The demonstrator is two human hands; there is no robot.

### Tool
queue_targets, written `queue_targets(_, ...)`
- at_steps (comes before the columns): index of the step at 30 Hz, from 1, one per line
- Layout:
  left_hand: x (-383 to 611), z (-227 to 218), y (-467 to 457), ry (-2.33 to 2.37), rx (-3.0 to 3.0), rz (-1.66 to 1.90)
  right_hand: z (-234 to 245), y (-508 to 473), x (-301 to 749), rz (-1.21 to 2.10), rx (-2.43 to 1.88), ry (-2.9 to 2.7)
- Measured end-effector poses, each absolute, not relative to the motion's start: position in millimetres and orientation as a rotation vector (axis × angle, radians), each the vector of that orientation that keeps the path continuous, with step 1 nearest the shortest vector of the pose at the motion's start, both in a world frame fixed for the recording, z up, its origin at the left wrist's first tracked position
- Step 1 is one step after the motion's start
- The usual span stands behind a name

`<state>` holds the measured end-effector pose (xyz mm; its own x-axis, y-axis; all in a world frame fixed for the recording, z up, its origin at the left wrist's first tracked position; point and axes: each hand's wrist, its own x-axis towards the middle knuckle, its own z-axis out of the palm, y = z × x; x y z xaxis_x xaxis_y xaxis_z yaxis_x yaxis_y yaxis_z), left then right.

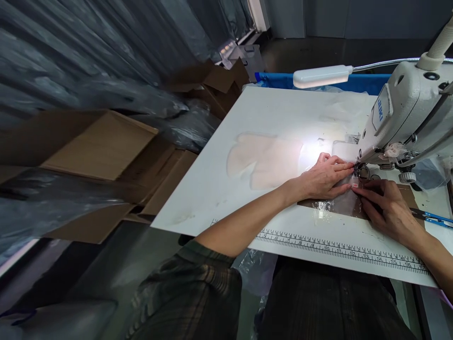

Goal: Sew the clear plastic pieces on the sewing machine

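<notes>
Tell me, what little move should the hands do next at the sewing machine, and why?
Probably ease the clear plastic piece a little further under the needle area. Both the left hand and the right hand lie flat on it, fingertips right by the presser foot of the sewing machine, so feeding it gently along looks like the natural small step.

Glossy clear plastic film (334, 204) lies on the smooth matt white table (269, 118) beside brown cardboard boxes (102, 146).
</notes>
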<state>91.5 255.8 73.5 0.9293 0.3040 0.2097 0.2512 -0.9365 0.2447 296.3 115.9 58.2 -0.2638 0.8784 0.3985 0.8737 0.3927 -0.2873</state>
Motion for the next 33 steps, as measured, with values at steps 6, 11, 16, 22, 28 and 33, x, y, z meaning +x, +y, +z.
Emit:
queue_targets(6, 91, 72, 254, 0.412, 2.978, 0.372, 59, 118, 297, 0.006, -1.463, -2.166)
queue_targets(11, 95, 70, 253, 0.342, 3.045, 0.472, 59, 118, 299, -0.002, -1.465, -2.178)
queue_targets(16, 94, 74, 252, 0.195, 3.032, 0.394, 59, 117, 298, -0.038, -1.456, -2.183)
queue_targets(22, 85, 85, 251, 0.117, 3.087, 0.322, 59, 118, 297, -0.042, -1.483, -2.183)
queue_targets(28, 87, 85, 252, 0.167, 3.157, 0.3, 57, 119, 294, -0.114, -1.502, -2.172)
queue_targets(33, 89, 83, 252, 0.256, 3.143, 0.285, 57, 118, 295, -0.06, -1.54, -2.173)
